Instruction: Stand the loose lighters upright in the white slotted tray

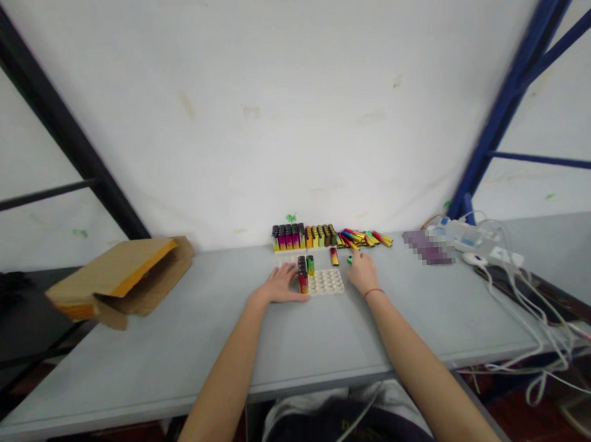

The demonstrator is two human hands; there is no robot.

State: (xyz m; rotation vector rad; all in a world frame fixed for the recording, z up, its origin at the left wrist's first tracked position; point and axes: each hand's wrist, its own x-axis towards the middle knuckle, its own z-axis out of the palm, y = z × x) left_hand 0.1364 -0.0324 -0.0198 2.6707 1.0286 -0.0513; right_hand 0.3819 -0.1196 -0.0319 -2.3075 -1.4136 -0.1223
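Observation:
A white tray with round holes [327, 282] lies on the grey table [183, 348], with a few upright lighters [304, 271] standing in its left end. My left hand [283, 285] rests flat, fingers stretched out, against the tray's left side. My right hand [361, 272] sits just right of the tray, fingers curled round a small green lighter [350, 260]. A single red and yellow lighter [334, 256] lies behind the tray. Further back stands a full row of coloured lighters [301, 236], and a loose heap of lighters [364, 238] lies to its right.
An open cardboard box [122, 281] overhangs the table's left end. White power strips and cables [482, 249] crowd the right end and trail off the edge. A white wall stands behind, with dark and blue rack posts at either side.

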